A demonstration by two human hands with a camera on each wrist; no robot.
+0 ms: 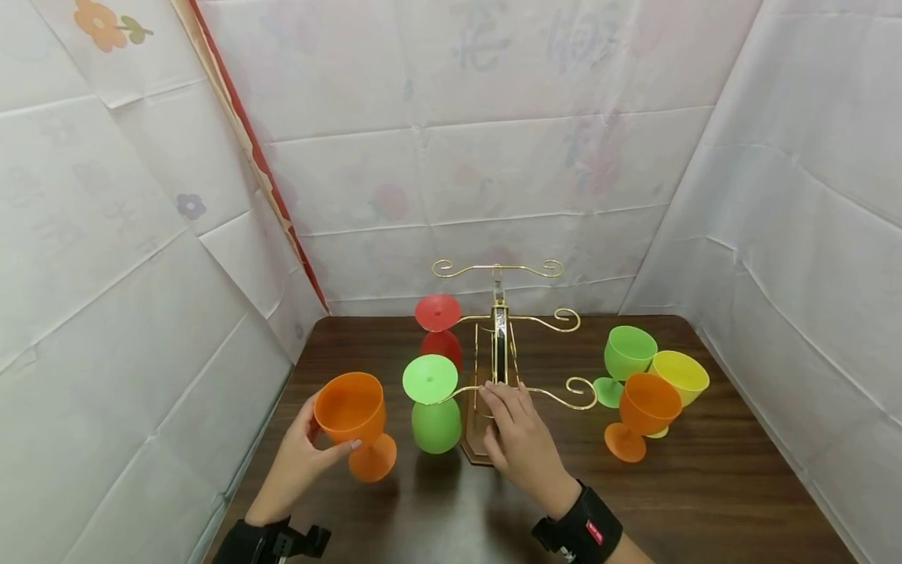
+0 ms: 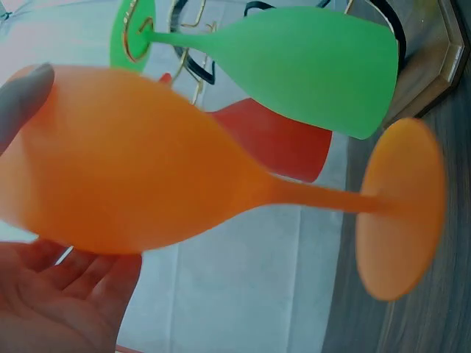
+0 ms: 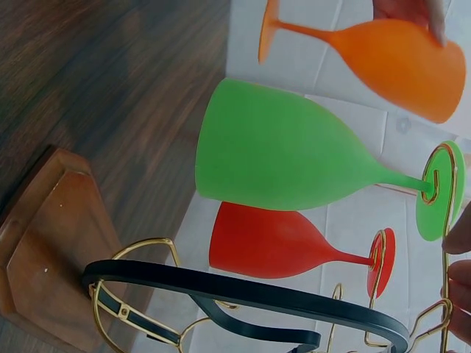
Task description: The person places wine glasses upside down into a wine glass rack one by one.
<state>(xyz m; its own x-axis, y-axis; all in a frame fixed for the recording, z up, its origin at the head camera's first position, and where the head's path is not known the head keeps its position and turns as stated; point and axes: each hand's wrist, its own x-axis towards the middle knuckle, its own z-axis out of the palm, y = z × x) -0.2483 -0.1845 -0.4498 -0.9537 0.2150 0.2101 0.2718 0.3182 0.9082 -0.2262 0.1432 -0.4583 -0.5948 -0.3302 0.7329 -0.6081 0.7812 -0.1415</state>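
Goblet (image 1: 355, 419) at lower left seems light, stiff, best held by the bowl (image 1: 348, 403) left hand (image 1: 306, 458) pinches, right hand (image 1: 521, 439) resting fingers together on rack (image 1: 501, 345)

Legible text: none. Red label (image 1: 595, 533) on blk. R-wrist strap (image 1: 579, 518), head view, approx. 5 o'clock: white markings, too small to read. Faint chars. (image 1: 482, 35) on rear backdrop sheet (image 1: 451, 176), approx. 12 to 1 o'clock: illegible.

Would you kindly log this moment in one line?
left hand: holds orange goblet; right hand: touches rack; green goblet, red goblet: hang inverted
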